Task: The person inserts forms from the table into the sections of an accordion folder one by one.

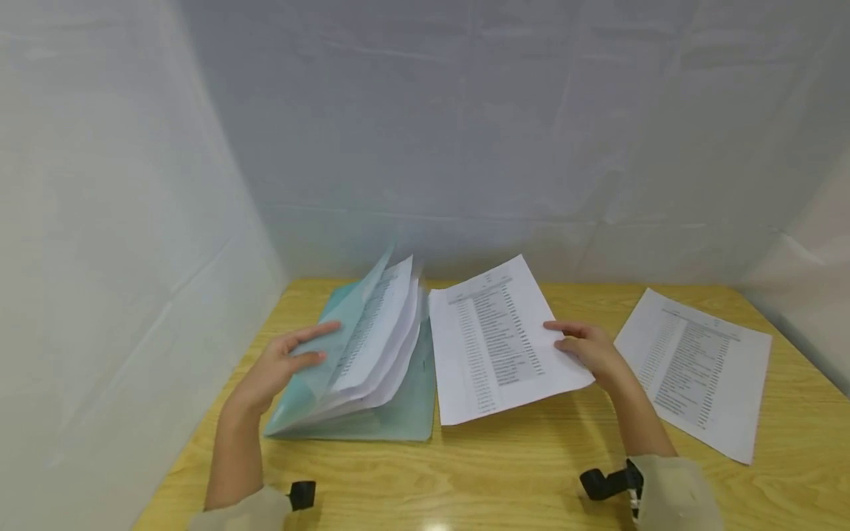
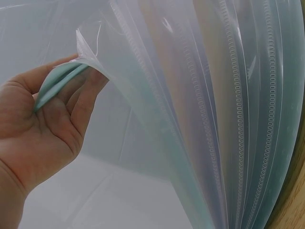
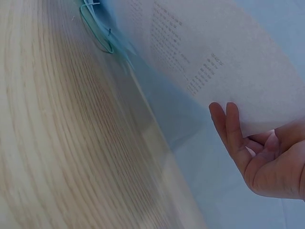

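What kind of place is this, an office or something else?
Probably a staged recording booth, not an office: white fabric walls enclose a bare wooden table holding only a teal multi-pocket file folder and printed sheets.

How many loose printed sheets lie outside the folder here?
2. One sheet is beside the folder, its right edge held by the right hand. The other sheet lies alone at the table's right. More pages sit inside the folder's sleeves, uncounted.
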Motion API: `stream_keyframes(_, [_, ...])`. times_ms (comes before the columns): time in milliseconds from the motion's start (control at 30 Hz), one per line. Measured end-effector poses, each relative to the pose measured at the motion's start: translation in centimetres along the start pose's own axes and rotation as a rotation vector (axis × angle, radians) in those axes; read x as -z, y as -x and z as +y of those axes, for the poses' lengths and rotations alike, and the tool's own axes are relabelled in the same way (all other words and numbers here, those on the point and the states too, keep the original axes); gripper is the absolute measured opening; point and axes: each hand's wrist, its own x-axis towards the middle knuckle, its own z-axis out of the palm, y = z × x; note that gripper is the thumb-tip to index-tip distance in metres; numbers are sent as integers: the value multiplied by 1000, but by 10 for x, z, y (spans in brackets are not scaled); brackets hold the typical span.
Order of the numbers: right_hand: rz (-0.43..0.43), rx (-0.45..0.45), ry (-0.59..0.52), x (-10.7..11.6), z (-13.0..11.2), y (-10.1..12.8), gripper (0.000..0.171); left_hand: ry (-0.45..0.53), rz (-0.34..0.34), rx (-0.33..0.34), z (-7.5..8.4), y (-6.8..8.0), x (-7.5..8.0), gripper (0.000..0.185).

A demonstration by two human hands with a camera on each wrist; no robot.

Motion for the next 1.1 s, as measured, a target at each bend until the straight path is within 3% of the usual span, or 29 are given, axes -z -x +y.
stream_keyframes(600, [0, -26, -2, -1, -6, 7, 42, -4, 10, 31, 14, 4, 8, 43])
stream_keyframes(1100, [28, 13, 11, -11, -2, 1, 39, -1, 14, 20, 13, 5, 6, 43])
